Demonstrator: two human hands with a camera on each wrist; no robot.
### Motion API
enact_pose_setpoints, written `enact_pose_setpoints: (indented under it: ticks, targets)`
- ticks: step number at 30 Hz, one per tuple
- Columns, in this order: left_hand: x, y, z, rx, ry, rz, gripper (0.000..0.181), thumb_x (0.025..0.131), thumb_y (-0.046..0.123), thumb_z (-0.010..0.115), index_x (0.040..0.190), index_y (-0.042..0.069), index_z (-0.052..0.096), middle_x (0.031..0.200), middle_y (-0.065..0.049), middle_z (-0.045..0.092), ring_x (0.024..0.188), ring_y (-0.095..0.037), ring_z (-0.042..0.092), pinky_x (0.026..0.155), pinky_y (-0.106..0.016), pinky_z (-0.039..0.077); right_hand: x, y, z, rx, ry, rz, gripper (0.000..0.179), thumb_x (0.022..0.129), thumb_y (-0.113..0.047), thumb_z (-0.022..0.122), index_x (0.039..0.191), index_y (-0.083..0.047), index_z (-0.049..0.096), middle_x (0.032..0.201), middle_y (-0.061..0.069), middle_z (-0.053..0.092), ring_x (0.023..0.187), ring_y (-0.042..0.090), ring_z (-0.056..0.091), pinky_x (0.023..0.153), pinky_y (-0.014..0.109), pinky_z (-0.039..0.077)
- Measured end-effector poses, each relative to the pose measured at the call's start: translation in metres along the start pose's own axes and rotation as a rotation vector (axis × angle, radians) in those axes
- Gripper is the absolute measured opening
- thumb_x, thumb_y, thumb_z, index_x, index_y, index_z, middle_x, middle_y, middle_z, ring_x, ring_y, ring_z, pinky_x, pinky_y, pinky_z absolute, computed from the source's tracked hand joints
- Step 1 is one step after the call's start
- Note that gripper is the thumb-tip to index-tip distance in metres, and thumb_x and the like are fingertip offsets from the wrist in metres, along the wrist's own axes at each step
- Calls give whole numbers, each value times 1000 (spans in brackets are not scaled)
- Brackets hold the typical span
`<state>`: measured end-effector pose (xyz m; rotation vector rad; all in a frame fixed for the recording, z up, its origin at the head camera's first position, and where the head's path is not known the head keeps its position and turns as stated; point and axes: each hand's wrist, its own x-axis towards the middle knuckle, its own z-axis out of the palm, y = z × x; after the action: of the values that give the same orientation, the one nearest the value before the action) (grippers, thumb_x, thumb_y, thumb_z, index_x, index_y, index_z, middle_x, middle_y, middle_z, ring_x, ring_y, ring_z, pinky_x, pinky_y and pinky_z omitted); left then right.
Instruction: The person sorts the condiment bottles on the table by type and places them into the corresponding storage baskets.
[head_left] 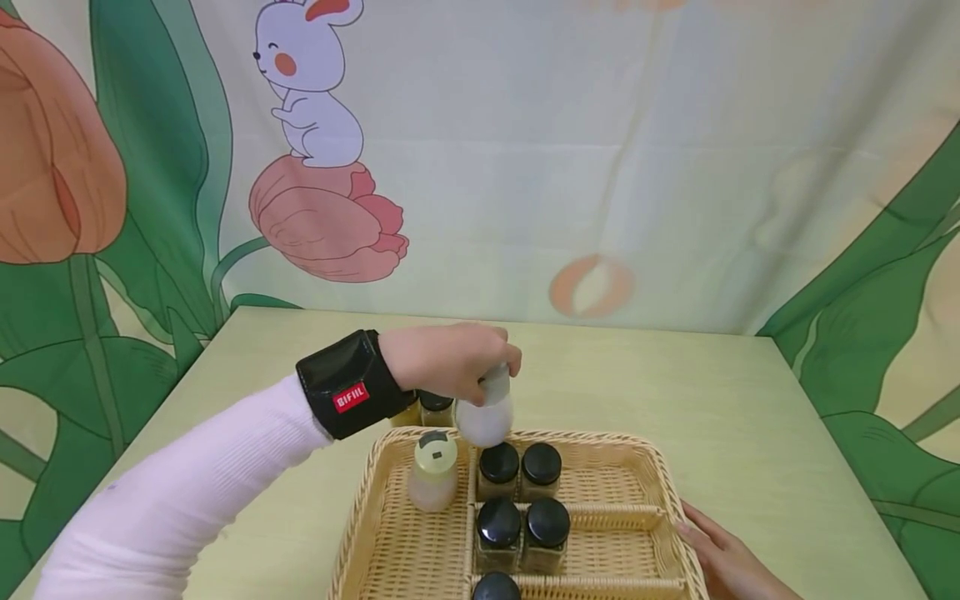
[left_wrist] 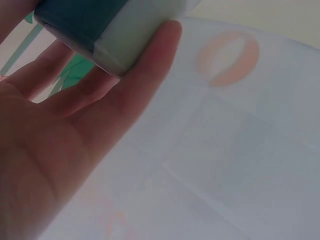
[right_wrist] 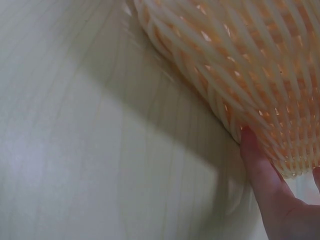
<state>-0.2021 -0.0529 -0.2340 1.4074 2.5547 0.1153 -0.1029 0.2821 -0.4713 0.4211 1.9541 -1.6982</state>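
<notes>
My left hand (head_left: pixel 457 360) grips a rounded seasoning jar (head_left: pixel 486 423) with whitish contents from above, by its lid. The jar hangs over the back edge of a divided wicker basket (head_left: pixel 352 533). In the left wrist view, the fingers (left_wrist: pixel 145 90) lie around its dark teal and pale green lid (left_wrist: pixel 135 35). My right hand (head_left: pixel 723 554) holds the basket's right side at the rim. The right wrist view shows one digit (right_wrist: pixel 260 160) against the woven outer wall (right_wrist: pixel 225 65). A similar jar with a pale green lid (head_left: pixel 435 457) stands in the left compartment.
Several black-lidded square jars (head_left: pixel 498 525) stand in the basket's right-hand compartments, beside the middle divider. Behind the basket, another black-lidded jar (head_left: pixel 437 408) stands partly hidden by the left hand. A printed curtain (head_left: pixel 480 192) hangs behind the pale table (head_left: pixel 795 433).
</notes>
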Motion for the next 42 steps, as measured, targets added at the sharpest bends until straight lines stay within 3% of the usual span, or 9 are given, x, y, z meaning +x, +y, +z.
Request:
enact_pose_setpoints:
  ticks: [8, 24, 31, 36, 42]
  targets:
    - [-12, 13, 0, -7, -37, -22, 32, 73, 0, 64, 103, 5, 56, 92, -8, 52, 83, -20, 51, 69, -29, 48, -1, -1, 1, -9, -3, 0, 81, 85, -53, 45, 137, -4, 8, 130, 40, 25, 92, 40, 55, 69, 52, 51]
    - [-41, 32, 7, 28, -36, 51, 30, 73, 2, 64, 102, 7, 57, 90, -4, 53, 81, -19, 51, 69, -24, 47, 1, -1, 1, -6, 36, 26, 82, 83, -55, 48, 137, -5, 11, 129, 39, 28, 90, 41, 56, 67, 51, 52]
    - [-59, 38, 7, 81, -33, 69, 29, 74, 5, 65, 101, 10, 56, 91, -2, 53, 82, -18, 50, 66, -24, 48, -1, -2, 2, 0, 17, 29, 81, 83, -54, 48, 138, -6, 10, 130, 39, 27, 91, 40, 56, 68, 51, 51]
    - [-65, 37, 14, 117, -6, 79, 28, 72, 7, 67, 98, 11, 57, 87, 0, 53, 77, -17, 48, 63, -23, 47, -1, -1, 0, 6, -3, 16, 81, 84, -53, 47, 138, -6, 9, 130, 39, 27, 91, 40, 56, 69, 52, 51]
    - [-68, 38, 25, 122, -21, 60, 32, 72, 8, 68, 101, 12, 55, 87, 0, 50, 76, -16, 44, 65, -23, 46, -1, -1, 0, 10, 0, 10, 80, 85, -51, 47, 138, -5, 9, 129, 39, 29, 91, 39, 56, 69, 52, 51]
